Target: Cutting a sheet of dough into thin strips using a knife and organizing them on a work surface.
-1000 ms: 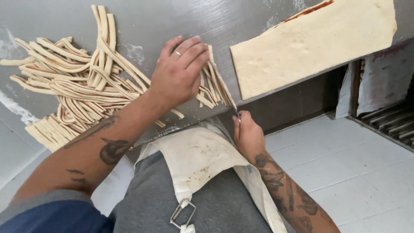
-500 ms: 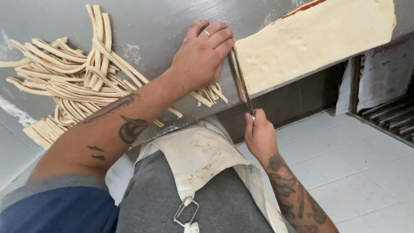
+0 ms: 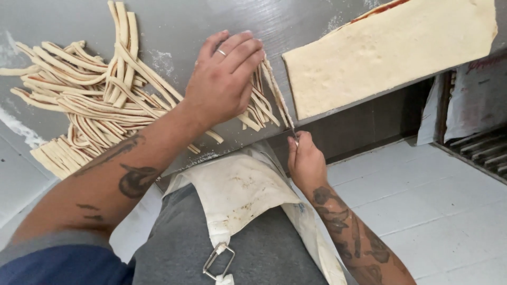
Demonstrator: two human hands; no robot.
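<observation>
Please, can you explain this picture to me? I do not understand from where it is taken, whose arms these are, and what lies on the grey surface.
The camera sits on a person's head and looks down, so both arms are that person's own. The left hand rests on thin dough strips piled on the metal table. The right hand, at the table's edge, pinches the end of one strip. Beside it lies a flat dough sheet. Below you see an apron and a tiled floor.
</observation>
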